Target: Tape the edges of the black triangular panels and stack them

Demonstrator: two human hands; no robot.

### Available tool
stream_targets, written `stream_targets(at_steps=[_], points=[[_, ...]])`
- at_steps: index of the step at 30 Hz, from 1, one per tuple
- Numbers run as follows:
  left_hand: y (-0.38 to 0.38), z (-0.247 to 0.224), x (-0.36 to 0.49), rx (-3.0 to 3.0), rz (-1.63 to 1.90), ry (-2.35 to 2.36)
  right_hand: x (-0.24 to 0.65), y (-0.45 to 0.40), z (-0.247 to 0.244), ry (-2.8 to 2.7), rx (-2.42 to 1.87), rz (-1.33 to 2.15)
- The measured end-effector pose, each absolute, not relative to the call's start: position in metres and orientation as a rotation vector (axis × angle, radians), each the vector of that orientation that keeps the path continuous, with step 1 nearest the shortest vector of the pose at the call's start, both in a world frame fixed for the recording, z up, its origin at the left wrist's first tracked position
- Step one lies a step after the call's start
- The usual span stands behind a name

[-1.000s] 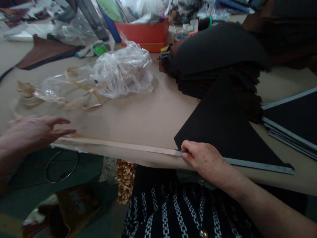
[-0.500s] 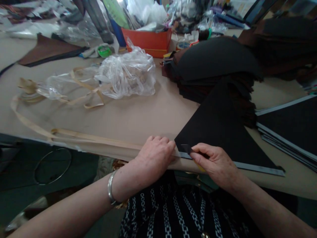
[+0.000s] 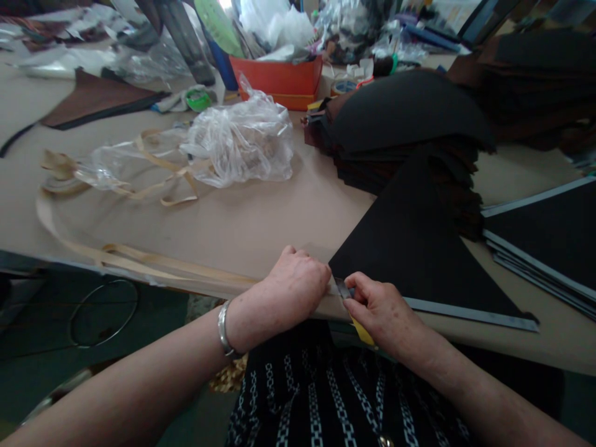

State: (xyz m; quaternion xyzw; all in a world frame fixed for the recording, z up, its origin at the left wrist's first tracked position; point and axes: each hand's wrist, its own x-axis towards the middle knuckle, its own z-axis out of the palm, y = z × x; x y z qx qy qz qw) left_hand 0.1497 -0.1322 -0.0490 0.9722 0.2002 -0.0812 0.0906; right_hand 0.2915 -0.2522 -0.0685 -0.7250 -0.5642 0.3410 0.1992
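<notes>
A black panel [image 3: 410, 248] of sheet material lies at the table edge, with a pale grey strip [image 3: 470, 312] along its near side. My left hand [image 3: 300, 279] is closed at the panel's left corner, its fingers curled over a beige tape [image 3: 218, 272] that runs off to the left. My right hand [image 3: 379, 307] grips a small knife [image 3: 342, 287]. Its thin blade points at the strip's left end, close to my left fingers, and its yellow handle [image 3: 362, 332] shows below the palm. My fingers hide the exact contact of blade and tape.
Behind the panel stands a tall stack of dark cut pieces [image 3: 410, 112]. Black panels with grey edges [image 3: 549, 242] are piled at right. A clear plastic bag [image 3: 242, 143] and an orange box [image 3: 279, 81] sit further back. A brown piece [image 3: 100, 102] lies far left.
My right hand has moved left with the knife, bringing the blade down to the strip's end beside my left hand. The left hand has stayed at the corner.
</notes>
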Motion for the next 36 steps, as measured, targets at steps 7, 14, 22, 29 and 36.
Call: stream_targets(at_steps=[7,14,22,29,36], points=[[-0.137,-0.040,0.154,2.827,-0.298,0.559,0.286,-0.246,-0.067,-1.771,-2.162,0.822],[-0.170,-0.023,0.151,2.512,-0.140,0.425,0.286,-0.250,-0.060,-1.749,-2.086,0.954],[-0.155,-0.036,0.147,2.404,0.071,0.547,0.382,-0.285,-0.037,-1.286,-1.930,0.708],[-0.166,-0.069,0.166,2.596,-0.111,0.588,0.487,-0.289,-0.066,-1.072,-2.391,0.412],[-0.167,-0.075,0.166,2.699,-0.179,0.601,0.499,-0.248,-0.074,-1.005,-2.435,0.559]])
